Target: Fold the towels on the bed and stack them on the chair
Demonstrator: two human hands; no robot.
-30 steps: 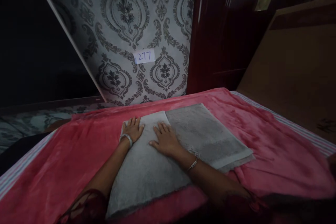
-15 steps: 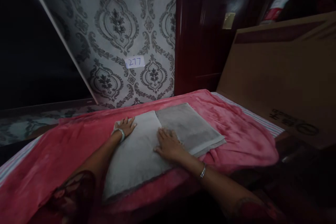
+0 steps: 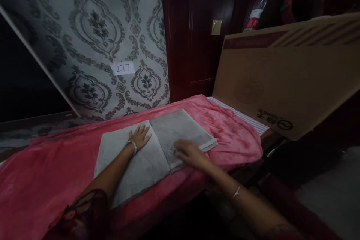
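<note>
Two hands flat on a grey towel (image 3: 157, 146) spread over the pink blanket (image 3: 50, 172): left hand (image 3: 140, 136) open, palm down near the fold; right hand (image 3: 190, 152) blurry, fingers spread at the front edge. Cardboard box (image 3: 281, 78) stands right, well apart.

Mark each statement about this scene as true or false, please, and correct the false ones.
1. The left hand lies flat on the grey towel. True.
2. The towel lies on a blue blanket. False: the blanket is pink-red.
3. The right hand rests on the darker part of the towel. True.
4. The paper label on the wall reads 145. False: it reads 277.
5. A cardboard box stands at the right. True.
</note>
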